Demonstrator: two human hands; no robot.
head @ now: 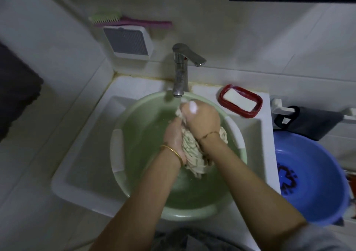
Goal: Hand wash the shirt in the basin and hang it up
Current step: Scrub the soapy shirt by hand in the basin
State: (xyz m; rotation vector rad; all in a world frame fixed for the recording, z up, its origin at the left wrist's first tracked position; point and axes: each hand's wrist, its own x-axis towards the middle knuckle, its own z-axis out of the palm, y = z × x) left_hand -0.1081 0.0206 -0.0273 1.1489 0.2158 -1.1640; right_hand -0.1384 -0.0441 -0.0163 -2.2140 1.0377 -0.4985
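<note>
L hand [174, 135] & R hand [202, 116] are both curled tight round the shirt [190, 151], a beige wad bunched into a twisted rope. L grips it from the left side, palm in. R is fisted over the top end, w/ white suds on the knuckles. Gold bangle [173, 151] on L wrist.

The shirt hangs over the middle of the green basin [192, 214], which holds water. Can't tell if its lower end touches the surface. Fingertips of both hands are buried in the cloth. The top of the shirt sits right under the tap [180, 71] spout. Water is perhaps running there, but blur makes it unclear. Forearms are cut off at the bottom edge.

The basin sits in the white sink [81, 173] and fills most of it, w/ bare sink floor open on the left. Its right rim is just beside the sink wall. Soap [238, 99] lies in a red dish [258, 109] on the ledge, near R hand. A blue basin [317, 173] sits outside the sink, to the right.
</note>
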